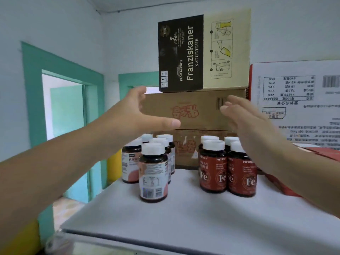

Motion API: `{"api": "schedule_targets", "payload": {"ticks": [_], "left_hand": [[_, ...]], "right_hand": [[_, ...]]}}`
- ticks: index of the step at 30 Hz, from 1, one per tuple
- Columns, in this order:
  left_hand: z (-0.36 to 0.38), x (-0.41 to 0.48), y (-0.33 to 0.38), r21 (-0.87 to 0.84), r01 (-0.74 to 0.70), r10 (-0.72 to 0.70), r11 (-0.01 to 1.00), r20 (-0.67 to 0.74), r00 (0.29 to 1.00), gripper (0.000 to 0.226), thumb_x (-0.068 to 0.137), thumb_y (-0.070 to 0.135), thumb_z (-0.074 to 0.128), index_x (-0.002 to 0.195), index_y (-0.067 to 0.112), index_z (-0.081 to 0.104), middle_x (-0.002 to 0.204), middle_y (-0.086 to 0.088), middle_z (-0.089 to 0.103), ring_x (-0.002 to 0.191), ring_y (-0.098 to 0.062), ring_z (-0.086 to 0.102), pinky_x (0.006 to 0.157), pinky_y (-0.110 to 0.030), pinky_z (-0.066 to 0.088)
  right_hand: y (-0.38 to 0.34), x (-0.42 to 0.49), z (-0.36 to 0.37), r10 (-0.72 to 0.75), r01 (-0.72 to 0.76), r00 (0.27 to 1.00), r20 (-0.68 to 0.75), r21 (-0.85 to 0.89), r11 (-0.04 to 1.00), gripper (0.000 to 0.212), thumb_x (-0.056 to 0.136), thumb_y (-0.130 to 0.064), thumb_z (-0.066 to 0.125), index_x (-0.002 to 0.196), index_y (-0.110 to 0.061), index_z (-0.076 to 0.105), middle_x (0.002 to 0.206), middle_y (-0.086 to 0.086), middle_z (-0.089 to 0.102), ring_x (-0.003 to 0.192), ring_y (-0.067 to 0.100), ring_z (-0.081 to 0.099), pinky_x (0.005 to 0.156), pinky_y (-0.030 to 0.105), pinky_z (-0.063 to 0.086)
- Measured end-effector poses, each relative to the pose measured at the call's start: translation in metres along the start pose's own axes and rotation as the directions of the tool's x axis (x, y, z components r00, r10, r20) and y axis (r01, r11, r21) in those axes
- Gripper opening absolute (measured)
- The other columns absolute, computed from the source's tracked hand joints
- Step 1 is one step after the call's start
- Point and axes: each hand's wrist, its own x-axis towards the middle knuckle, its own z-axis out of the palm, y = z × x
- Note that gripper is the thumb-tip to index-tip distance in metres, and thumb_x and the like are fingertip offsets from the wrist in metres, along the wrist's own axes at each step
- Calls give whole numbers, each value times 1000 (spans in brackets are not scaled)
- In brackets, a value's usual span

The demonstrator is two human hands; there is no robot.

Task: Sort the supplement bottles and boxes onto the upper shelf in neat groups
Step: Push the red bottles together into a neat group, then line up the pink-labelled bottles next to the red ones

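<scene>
On the grey upper shelf (184,214) stand two groups of dark, white-capped bottles. Several pink-labelled bottles (153,173) form the left group, and several red-labelled "Fe" bottles (213,168) form the right group. My left hand (139,113) hovers above the pink group, fingers straight and thumb stretched right, holding nothing. My right hand (244,118) hangs above the red group with straight fingers, also empty. Its forearm hides part of the rightmost red bottle (242,173).
Brown cardboard boxes (195,111) are stacked at the back of the shelf, with a black Franziskaner carton (184,52) on top. A white printed carton (298,100) and red boxes (287,184) stand at the right. A green-framed doorway (62,107) lies to the left.
</scene>
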Motion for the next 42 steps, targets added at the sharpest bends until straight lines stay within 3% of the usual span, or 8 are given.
{"api": "schedule_targets", "payload": {"ticks": [8, 14, 18, 25, 30, 34, 37, 42], "left_hand": [[-24, -3, -93, -87, 128, -124, 988, 48, 991, 154, 16, 88, 72, 151, 37, 17, 160, 1, 24, 137, -13, 33, 103, -33, 32], [-12, 9, -146, -355, 141, -111, 924, 104, 988, 158, 11, 86, 72, 148, 29, 18, 137, 14, 42, 101, 16, 53, 81, -10, 43], [5, 23, -173, -409, 74, -17, 910, 141, 990, 121, 26, 82, 78, 131, 37, 37, 124, 10, 61, 100, 3, 66, 75, -14, 53], [17, 35, -193, -541, 31, 12, 840, 76, 997, 125, 37, 81, 77, 144, 35, 33, 128, 2, 64, 108, -16, 67, 94, -42, 52], [20, 32, -192, -452, -36, 87, 891, 93, 992, 94, 44, 84, 71, 125, 42, 48, 115, 25, 67, 109, 0, 63, 85, -17, 51], [20, 32, -194, -393, -42, 89, 919, 100, 991, 95, 46, 87, 66, 127, 41, 46, 117, 29, 64, 110, 2, 62, 86, -14, 50], [19, 31, -194, -351, -67, 105, 934, 91, 990, 92, 46, 92, 60, 123, 44, 46, 113, 38, 61, 107, 10, 60, 81, -6, 46], [20, 34, -201, -353, -32, 78, 935, 118, 990, 97, 46, 92, 60, 129, 47, 42, 123, 25, 62, 115, 0, 60, 100, -29, 48]], "right_hand": [[18, -14, 87, 132, -118, 946, 297, -63, 991, 97, 74, -59, 64, 151, -41, 8, 156, -15, 22, 131, 4, 34, 95, 25, 29], [57, -6, 116, 145, -167, 890, 432, 12, 986, 116, 67, -42, 83, 144, -41, -3, 114, -44, 28, 84, -40, 40, 71, -3, 40], [65, -4, 122, 176, -186, 872, 457, -23, 982, 118, 70, -36, 81, 140, -43, -15, 120, -41, 26, 87, -40, 40, 68, -4, 39], [77, -5, 125, 177, -179, 879, 444, -37, 983, 124, 65, -38, 79, 147, -41, -14, 135, -30, 35, 101, -29, 47, 71, 0, 44], [82, -4, 129, 132, -136, 882, 452, -24, 990, 130, 56, -53, 84, 146, -46, -9, 140, -21, 43, 119, -8, 52, 99, 24, 46], [81, -6, 129, 116, -143, 874, 472, 21, 990, 107, 73, -28, 79, 145, -36, 1, 125, -19, 55, 106, -11, 59, 77, 8, 48], [84, -5, 129, 93, -97, 884, 458, -14, 995, 102, 76, -27, 80, 144, -38, 5, 131, -17, 51, 111, -12, 56, 80, 7, 47], [87, -5, 128, 91, -76, 870, 484, -51, 996, 104, 73, -33, 79, 143, -42, 2, 129, -20, 54, 115, -8, 55, 86, 9, 46]]}}
